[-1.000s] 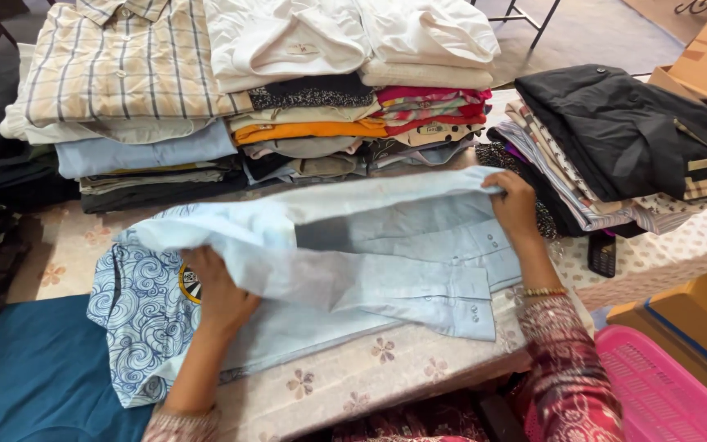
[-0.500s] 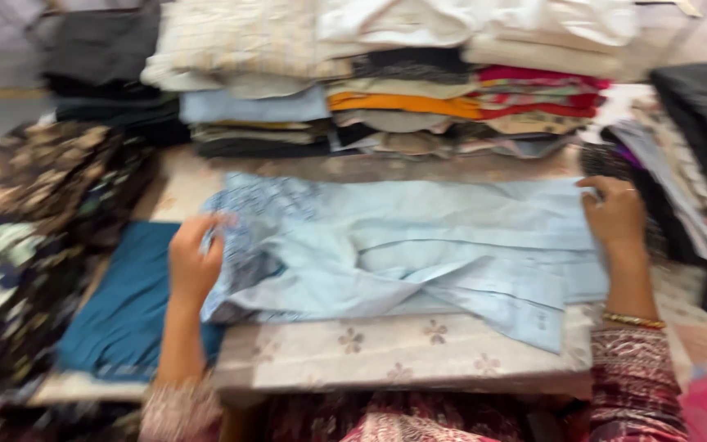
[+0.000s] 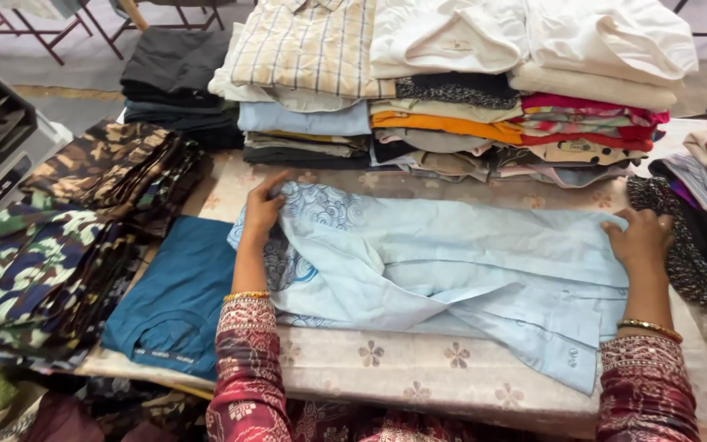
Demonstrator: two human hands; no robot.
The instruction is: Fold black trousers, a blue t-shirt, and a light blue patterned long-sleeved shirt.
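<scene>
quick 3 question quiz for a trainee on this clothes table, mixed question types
1. True or false: both hands rest on the pale blue cotton shirt.
2. Which lies directly beside the left hand? A) teal folded garment B) white folded shirts
3. Fill in: the folded stack at the far left is ___-patterned fabric.

Key: 1 true, the right hand holds the other end; 2 A; 3 camouflage.

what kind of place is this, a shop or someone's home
Probably a clothes shop or garment sorting room, not certain. Tall stacks of folded shirts line the table, camouflage garments lie piled at the side, and both hands press a light blue shirt flat.
</scene>
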